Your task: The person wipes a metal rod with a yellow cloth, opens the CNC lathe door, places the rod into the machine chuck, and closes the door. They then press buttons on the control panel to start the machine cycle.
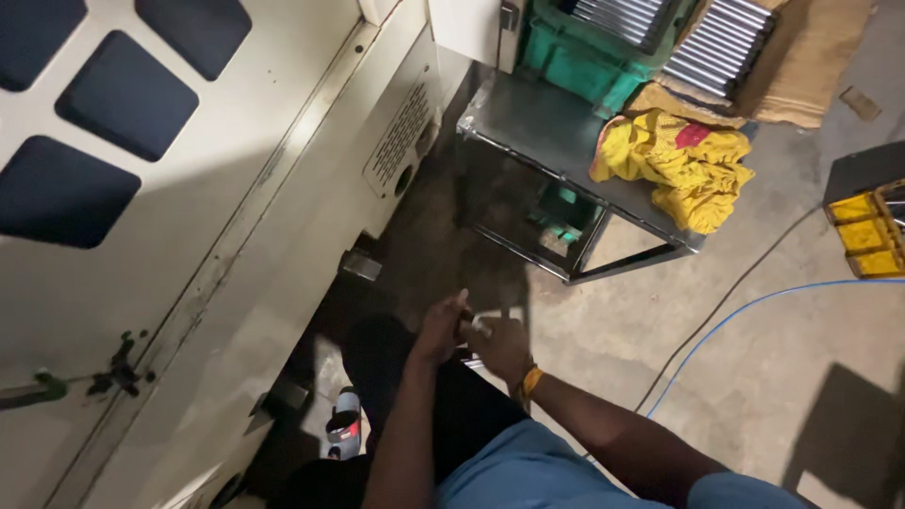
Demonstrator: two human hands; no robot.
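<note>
A: Item one, the hands?

B: Left hand (441, 328) and right hand (500, 347), met low in the middle of the view over dark trousers. Between them a small pale object (476, 327); kind cannot be told, too small and blurred

A: Finger state?

B: Both sets curled in close. The right hand's fingers seem closed about the small pale object, the left hand's fingertips pinched against its left end. How firmly either grips, I cannot tell

A: How does it lie?

B: Long axis, as far as it shows, roughly left to right, spanning the gap between the two hands. It touches both; neither hand is clearly nearer. An orange band (531, 381) sits on the right wrist

A: Surroundings?

B: Left, a large cream machine cabinet (236, 207) with dark blue window panes and a vent grille (401, 137). Far centre, a grey metal table (542, 132) with a yellow cloth (683, 160) on its right end. Behind it, a green crate (575, 57) and ribbed metal bars (718, 42) on cardboard. Right, a blue hose (754, 306) across the concrete floor (754, 377) and a yellow bin (863, 236) at the edge. Near left, a sandalled foot (344, 424)
</note>
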